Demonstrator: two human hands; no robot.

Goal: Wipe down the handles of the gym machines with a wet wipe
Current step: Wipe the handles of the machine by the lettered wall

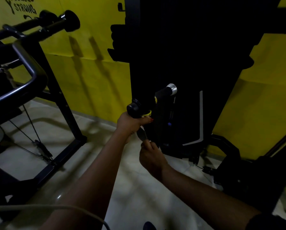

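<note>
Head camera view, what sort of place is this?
Most likely a gym: a black steel-framed cable machine stands on the left, a black grip handle with a silver end cap juts out ahead, and the yellow wall carries a painted slogan reading STRONG.

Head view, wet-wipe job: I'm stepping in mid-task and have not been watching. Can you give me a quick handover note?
Left hand: grips the near handle just below its black end cap, with the wet wipe trailing down from the grip.
Right hand: pinches the wipe's lower end.
Silver-capped handle: just behind on the same machine, nothing touching it.
Done: cannot tell how much of the near handle is wiped.
Left: probably finish this handle, then the silver-capped one, then the bars of the machine at left.
</note>
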